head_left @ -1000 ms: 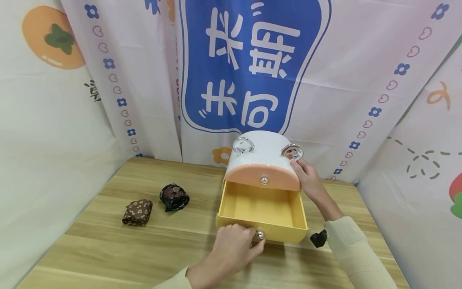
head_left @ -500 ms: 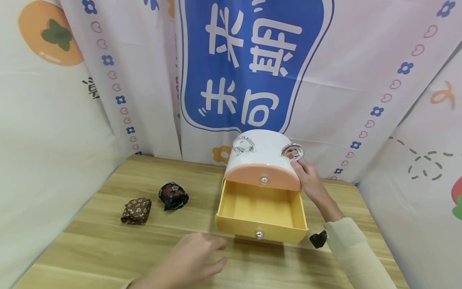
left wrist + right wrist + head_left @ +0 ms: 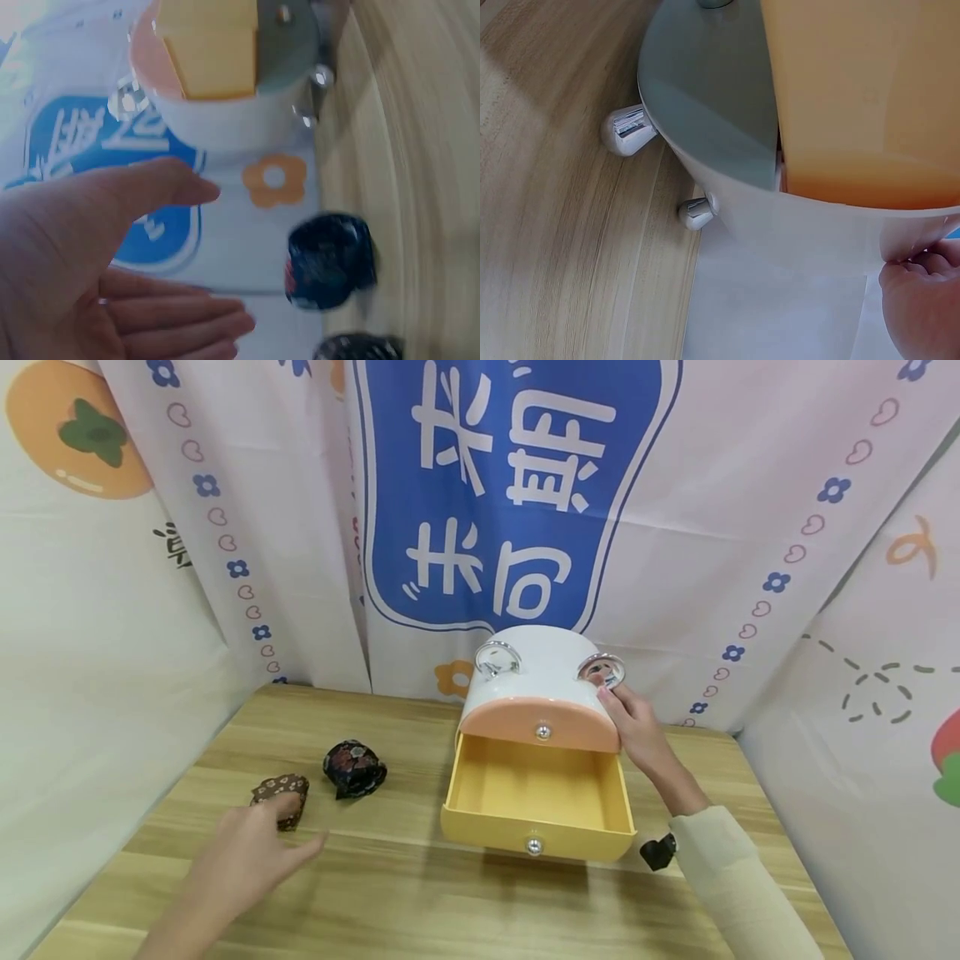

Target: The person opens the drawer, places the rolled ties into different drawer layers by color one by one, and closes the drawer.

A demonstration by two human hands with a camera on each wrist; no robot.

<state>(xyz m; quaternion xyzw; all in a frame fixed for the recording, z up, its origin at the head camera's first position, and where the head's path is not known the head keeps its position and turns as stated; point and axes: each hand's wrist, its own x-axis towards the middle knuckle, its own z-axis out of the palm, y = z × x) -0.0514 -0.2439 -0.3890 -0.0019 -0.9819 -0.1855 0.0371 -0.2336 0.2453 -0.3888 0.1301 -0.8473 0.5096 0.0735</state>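
A small white drawer cabinet with a peach upper front and two round chrome parts stands at the back. Its yellow drawer is pulled out, with nothing inside. My right hand holds the cabinet's right side, thumb by the chrome part; in the right wrist view its fingers curl against the white wall. Over a folded brown flowered cloth reaches my left hand, thumb and fingers spread. Whether it touches the cloth cannot be told. Just right of that lies a bunched black flowered cloth.
All of this is on a wood-grain table. Printed curtains hang close behind the cabinet and at both sides. A small black thing shows beside the right cuff. Chrome feet stick out from the cabinet's underside.
My left hand has let go of the yellow drawer's knob and moved left to the brown cloth. My right hand keeps its hold on the cabinet, and the drawer stays out.
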